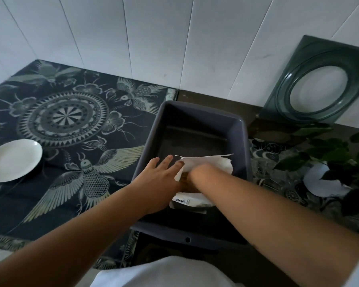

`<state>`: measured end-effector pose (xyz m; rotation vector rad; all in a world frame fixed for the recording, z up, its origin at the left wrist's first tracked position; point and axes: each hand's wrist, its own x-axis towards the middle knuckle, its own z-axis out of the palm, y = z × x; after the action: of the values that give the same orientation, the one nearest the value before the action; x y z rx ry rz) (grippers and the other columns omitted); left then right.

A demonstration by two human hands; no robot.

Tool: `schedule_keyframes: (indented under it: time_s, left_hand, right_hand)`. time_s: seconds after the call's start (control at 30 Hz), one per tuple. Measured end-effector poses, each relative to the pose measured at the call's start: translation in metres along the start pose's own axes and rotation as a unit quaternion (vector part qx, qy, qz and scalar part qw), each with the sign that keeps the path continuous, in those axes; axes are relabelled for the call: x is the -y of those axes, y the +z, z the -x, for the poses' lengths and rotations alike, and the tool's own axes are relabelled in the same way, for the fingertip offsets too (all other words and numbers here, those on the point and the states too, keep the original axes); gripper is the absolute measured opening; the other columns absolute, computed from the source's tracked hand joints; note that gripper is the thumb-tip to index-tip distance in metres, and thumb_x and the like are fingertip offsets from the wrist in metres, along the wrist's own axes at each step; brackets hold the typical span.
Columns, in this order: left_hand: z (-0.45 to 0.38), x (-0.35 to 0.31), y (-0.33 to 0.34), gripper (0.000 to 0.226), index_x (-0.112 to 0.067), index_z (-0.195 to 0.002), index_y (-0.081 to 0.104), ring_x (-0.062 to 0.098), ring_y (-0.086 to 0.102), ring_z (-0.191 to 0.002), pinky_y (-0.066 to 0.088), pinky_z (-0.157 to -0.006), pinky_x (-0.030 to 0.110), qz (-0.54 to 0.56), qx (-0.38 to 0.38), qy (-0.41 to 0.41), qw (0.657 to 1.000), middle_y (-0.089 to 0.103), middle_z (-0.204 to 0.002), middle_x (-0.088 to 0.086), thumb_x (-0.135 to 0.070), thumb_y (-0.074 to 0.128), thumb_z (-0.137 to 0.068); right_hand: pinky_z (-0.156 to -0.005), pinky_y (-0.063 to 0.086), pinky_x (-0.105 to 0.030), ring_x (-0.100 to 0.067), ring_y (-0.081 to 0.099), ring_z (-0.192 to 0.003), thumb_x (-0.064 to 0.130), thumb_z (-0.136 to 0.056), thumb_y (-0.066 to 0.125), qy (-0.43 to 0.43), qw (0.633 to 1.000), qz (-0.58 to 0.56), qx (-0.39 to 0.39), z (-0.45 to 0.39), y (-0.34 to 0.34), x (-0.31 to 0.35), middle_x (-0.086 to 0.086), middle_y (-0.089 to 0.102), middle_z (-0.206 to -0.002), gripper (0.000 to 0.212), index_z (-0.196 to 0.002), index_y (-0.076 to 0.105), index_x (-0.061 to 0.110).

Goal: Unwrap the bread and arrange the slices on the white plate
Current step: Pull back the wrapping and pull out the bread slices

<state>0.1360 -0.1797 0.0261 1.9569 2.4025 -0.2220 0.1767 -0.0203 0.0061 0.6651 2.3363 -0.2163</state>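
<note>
White plate [14,160]: oval, glossy, bare; lies at the far left on the dark patterned cloth [71,125], well apart from both hands.
Patterned cloth: dark ground with pale mandala, flowers and winged insects; covers the surface under the plate and reaches the tub.
Left hand [161,179]: palm down, fingers spread and straight, reaching over the tub's left wall; fingertips touch the left edge of the paper wrapper; it grips nothing that can be seen.
Tub [239,137]: dark grey, rectangular, deep; far half bare.
Bread [184,181]: only a brown strip shows between the two hands, inside the tub's near half; slices cannot be counted.
Wrapper [207,162]: white paper, torn edge lifted and folded back beyond the hands; a printed white part lies under the right forearm.
Right hand [201,172]: knuckles up, fingers tucked down into the wrapper and hidden; whether they grasp bread or paper cannot be told.
Green frame [286,100]: leans on the tiled wall.
Plant [330,150]: leafy, far right.
</note>
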Motion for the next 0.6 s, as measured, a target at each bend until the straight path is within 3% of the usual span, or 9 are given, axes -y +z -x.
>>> schedule_keyframes:
  time_s: [0.1,0.27,0.37,0.43,0.47,0.5,0.53,0.6]
  left_hand:
    - [0.000,-0.001,0.002,0.028,-0.032,-0.117,0.062,0.043,0.011,-0.144,0.020,-0.111,0.060,0.000,-0.010,0.014,1.000,0.013,-0.159,0.019,-0.027,0.059,-0.089]
    - [-0.002,-0.003,0.006,0.043,-0.035,-0.128,0.053,0.040,0.013,-0.144,0.021,-0.111,0.060,0.001,-0.029,0.021,0.999,0.017,-0.158,0.019,-0.028,0.063,-0.087]
    - [-0.003,-0.003,0.007,0.043,-0.032,-0.125,0.055,0.039,0.018,-0.143,0.024,-0.109,0.060,0.011,-0.046,0.019,0.999,0.022,-0.156,0.020,-0.028,0.066,-0.083]
    - [-0.004,-0.002,0.006,0.042,-0.029,-0.120,0.059,0.038,0.026,-0.141,0.029,-0.106,0.058,0.026,-0.066,0.028,0.997,0.030,-0.153,0.020,-0.027,0.069,-0.080]
    - [-0.004,-0.002,0.006,0.040,-0.029,-0.116,0.060,0.038,0.030,-0.139,0.032,-0.104,0.057,0.035,-0.076,0.032,0.996,0.035,-0.151,0.020,-0.028,0.071,-0.077]
    - [-0.003,-0.002,0.005,0.038,-0.028,-0.112,0.061,0.037,0.035,-0.137,0.035,-0.102,0.056,0.046,-0.085,0.033,0.995,0.039,-0.148,0.019,-0.029,0.072,-0.076]
    - [-0.003,-0.002,0.005,0.035,-0.028,-0.108,0.062,0.036,0.037,-0.135,0.037,-0.101,0.054,0.056,-0.093,0.033,0.994,0.042,-0.146,0.019,-0.031,0.072,-0.075]
    - [-0.002,-0.002,0.007,0.029,-0.028,-0.104,0.062,0.035,0.039,-0.134,0.039,-0.100,0.052,0.069,-0.106,0.032,0.991,0.044,-0.145,0.018,-0.035,0.070,-0.077]
  right_hand:
    - [-0.101,0.040,-0.044,-0.029,0.051,-0.119,0.034,-0.093,0.053,-0.018,0.998,0.001,0.058,-0.008,0.006,0.009,-0.010,0.052,-0.135,0.045,-0.135,0.047,0.018]
    - [-0.100,0.043,-0.049,-0.030,0.054,-0.116,0.043,-0.088,0.056,-0.041,0.999,0.027,0.007,-0.008,0.010,0.007,-0.008,0.058,-0.131,0.049,-0.130,0.051,0.019]
    - [-0.102,0.042,-0.047,-0.031,0.050,-0.124,0.042,-0.091,0.055,-0.062,0.997,0.032,-0.020,-0.005,0.012,0.009,-0.008,0.054,-0.139,0.054,-0.139,0.045,0.019]
    - [-0.088,0.051,-0.026,-0.035,0.041,-0.135,0.026,-0.099,0.050,-0.105,0.990,-0.086,-0.035,0.000,0.010,0.013,-0.018,0.043,-0.149,0.053,-0.146,0.033,0.009]
    - [-0.067,0.052,-0.012,-0.038,0.037,-0.138,0.011,-0.102,0.043,-0.104,0.973,-0.198,-0.049,0.005,0.009,0.020,-0.025,0.037,-0.151,0.047,-0.145,0.030,-0.002]
    - [-0.048,0.046,-0.007,-0.040,0.034,-0.139,0.000,-0.102,0.037,-0.077,0.945,-0.315,-0.046,0.013,0.009,0.028,-0.030,0.033,-0.151,0.042,-0.142,0.030,-0.011]
    - [-0.040,0.041,-0.007,-0.040,0.032,-0.139,-0.004,-0.101,0.034,-0.068,0.918,-0.389,-0.028,0.018,0.011,0.032,-0.033,0.032,-0.150,0.040,-0.140,0.031,-0.014]
    - [-0.048,0.045,-0.006,-0.039,0.036,-0.138,0.004,-0.102,0.036,-0.098,0.936,-0.333,-0.061,0.009,0.013,0.025,-0.031,0.036,-0.149,0.040,-0.139,0.034,-0.010]
